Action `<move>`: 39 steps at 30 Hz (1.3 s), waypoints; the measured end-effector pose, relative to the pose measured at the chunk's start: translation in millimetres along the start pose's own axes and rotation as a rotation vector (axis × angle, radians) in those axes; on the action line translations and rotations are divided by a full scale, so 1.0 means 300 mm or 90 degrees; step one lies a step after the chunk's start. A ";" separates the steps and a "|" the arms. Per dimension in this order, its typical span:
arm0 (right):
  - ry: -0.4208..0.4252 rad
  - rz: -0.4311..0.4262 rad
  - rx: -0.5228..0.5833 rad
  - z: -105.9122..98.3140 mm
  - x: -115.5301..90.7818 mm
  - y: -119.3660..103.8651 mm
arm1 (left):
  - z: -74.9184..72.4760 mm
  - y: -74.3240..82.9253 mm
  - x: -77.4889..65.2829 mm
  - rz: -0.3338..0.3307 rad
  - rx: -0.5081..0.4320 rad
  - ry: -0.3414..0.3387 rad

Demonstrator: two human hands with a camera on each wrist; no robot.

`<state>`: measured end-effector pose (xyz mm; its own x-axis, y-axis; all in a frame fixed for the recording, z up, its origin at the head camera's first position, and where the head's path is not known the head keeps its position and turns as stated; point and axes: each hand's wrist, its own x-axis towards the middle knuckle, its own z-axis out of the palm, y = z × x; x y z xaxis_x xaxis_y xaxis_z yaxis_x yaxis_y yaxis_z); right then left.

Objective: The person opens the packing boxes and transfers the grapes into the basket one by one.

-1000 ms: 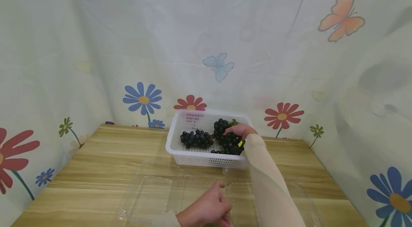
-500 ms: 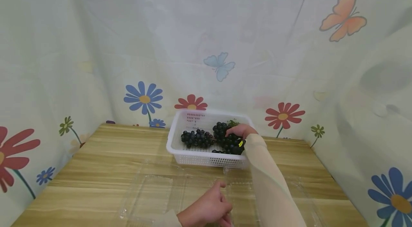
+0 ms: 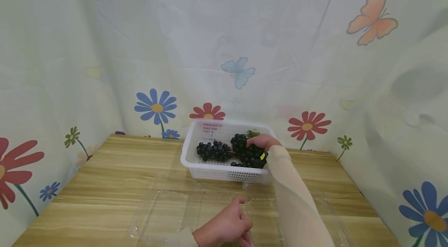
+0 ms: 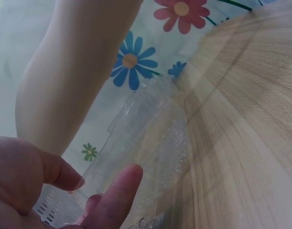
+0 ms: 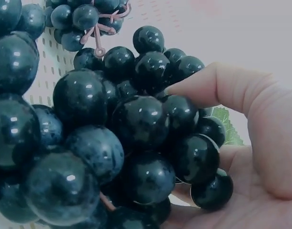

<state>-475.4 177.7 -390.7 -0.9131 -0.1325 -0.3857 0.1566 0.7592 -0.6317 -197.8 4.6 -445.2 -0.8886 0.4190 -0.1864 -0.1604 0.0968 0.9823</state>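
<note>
My right hand [image 3: 263, 142] reaches into a white slotted plastic basket [image 3: 224, 167]. Its thumb and fingers grip a bunch of dark grapes [image 5: 141, 119] at its right side; the fingers are partly hidden behind the fruit. Left of it in the basket lies another bunch of grapes [image 3: 214, 151]. Nearer the front, my left hand [image 3: 227, 223] is at a clear plastic clamshell container [image 4: 146, 124]. In the left wrist view its thumb and curled fingers pinch the container's thin edge, while the index finger [image 4: 119, 193] points out straight.
The clamshell lies open and wide on the wood-grain table [image 3: 105, 184], just in front of the basket. A green leaf [image 3: 252, 133] and a yellow tag [image 3: 263, 156] show among the grapes. A flower-printed curtain [image 3: 175, 64] encloses the table's back and sides.
The grapes under my right hand have sunk slightly lower in the basket, and that hand has shifted a little to the right. My left hand and the container have stayed put.
</note>
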 end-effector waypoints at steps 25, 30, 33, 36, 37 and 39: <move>0.007 -0.046 -0.012 -0.077 -0.097 -0.049 | -0.047 0.013 -0.009 0.025 0.075 0.047; 0.019 -0.048 0.028 -0.081 -0.123 -0.054 | -0.075 0.052 -0.026 0.036 0.091 0.053; 0.034 -0.066 0.021 -0.081 -0.149 -0.059 | -0.097 0.083 -0.041 0.046 0.085 0.053; 0.046 -0.087 0.001 -0.080 -0.184 -0.066 | -0.124 0.112 -0.057 0.073 0.096 0.046; 0.055 -0.094 -0.013 -0.079 -0.196 -0.069 | -0.135 0.123 -0.063 0.086 0.112 0.044; 0.069 -0.110 -0.027 -0.078 -0.222 -0.074 | -0.159 0.141 -0.075 0.116 0.151 0.039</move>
<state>-426.8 184.5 -335.2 -0.9606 -0.1950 -0.1979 -0.0194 0.7576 -0.6524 -205.3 -43.8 -398.5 -0.9189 0.3945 0.0003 0.1019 0.2368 0.9662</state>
